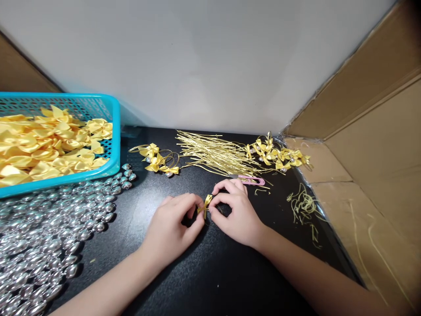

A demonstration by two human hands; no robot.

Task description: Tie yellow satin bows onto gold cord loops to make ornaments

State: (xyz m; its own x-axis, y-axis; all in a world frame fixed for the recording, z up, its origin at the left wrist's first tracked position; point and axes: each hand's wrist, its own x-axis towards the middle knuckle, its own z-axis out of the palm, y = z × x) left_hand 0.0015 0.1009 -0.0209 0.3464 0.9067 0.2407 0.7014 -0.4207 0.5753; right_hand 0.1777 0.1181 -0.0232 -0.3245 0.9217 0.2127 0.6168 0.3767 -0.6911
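Note:
Low over the black tabletop, a small yellow ribbon bow [208,200] sits between my two hands. My left hand [177,219] pinches its left side between thumb and fingertips. From the right, my right hand [238,213] has thumb and index finger closed together at the bow's right edge. Whether a thin tie or a bead is also in the fingers is hidden. Just beyond my right hand lies a pink utility knife [255,180]. Behind it is a loose pile of gold twist ties [217,153].
A blue basket [115,131] of yellow bows [49,145] stands at left. Many silver heart-shaped beads [59,232] spread before it. Bows with beads and ties lie in a left group [158,162] and a right pile [279,156]. Thread scraps [304,204] lie near cardboard [371,131] at right.

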